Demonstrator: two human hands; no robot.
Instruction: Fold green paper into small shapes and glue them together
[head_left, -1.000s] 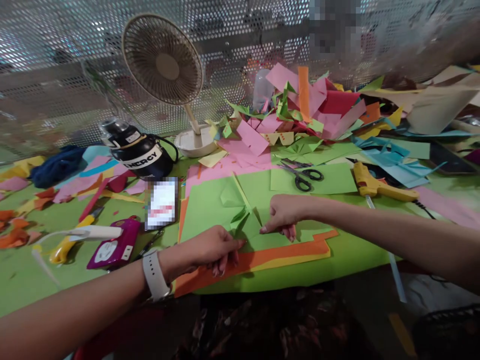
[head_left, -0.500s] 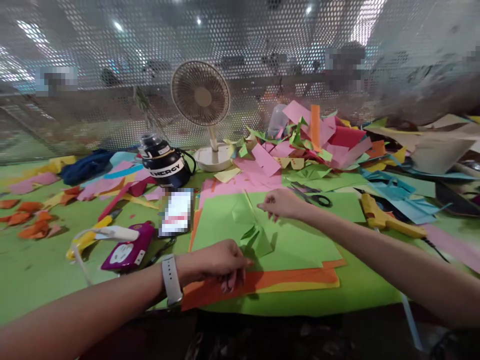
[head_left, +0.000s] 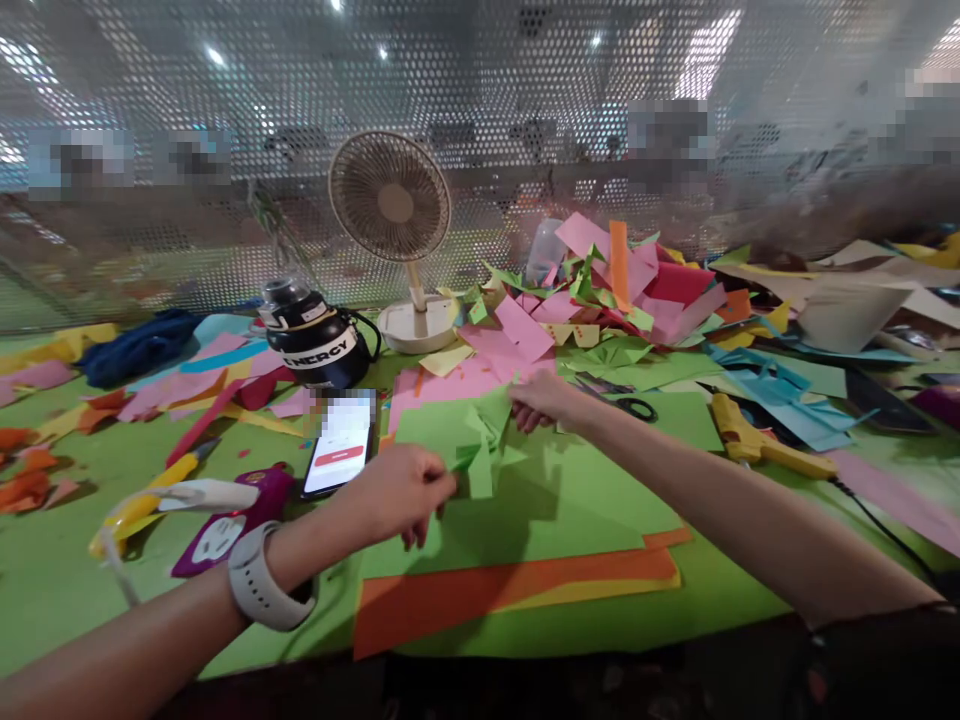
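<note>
A folded light green paper piece (head_left: 486,445) hangs between my two hands, above the stacked sheets. My left hand (head_left: 416,490), with a pale watch on the wrist, pinches its lower left tip. At its upper right, the fingers of my right hand (head_left: 541,402) are closed on its edge. Beneath lies a large light green sheet (head_left: 585,500), over an orange sheet (head_left: 427,605) whose front edge shows. Pink paper (head_left: 420,385) sticks out behind the green sheet.
A phone (head_left: 341,440), a purple device (head_left: 251,520) and a yellow cutter (head_left: 150,490) lie to the left. Behind stand a black bottle (head_left: 319,345) and a fan (head_left: 395,200). Scissors (head_left: 634,407), a yellow glue gun (head_left: 765,440) and heaped paper scraps (head_left: 525,325) are rightward.
The folded green paper has risen off the sheet and is now stretched between my hands. My left hand has moved up and left to its tip. The view has shifted slightly.
</note>
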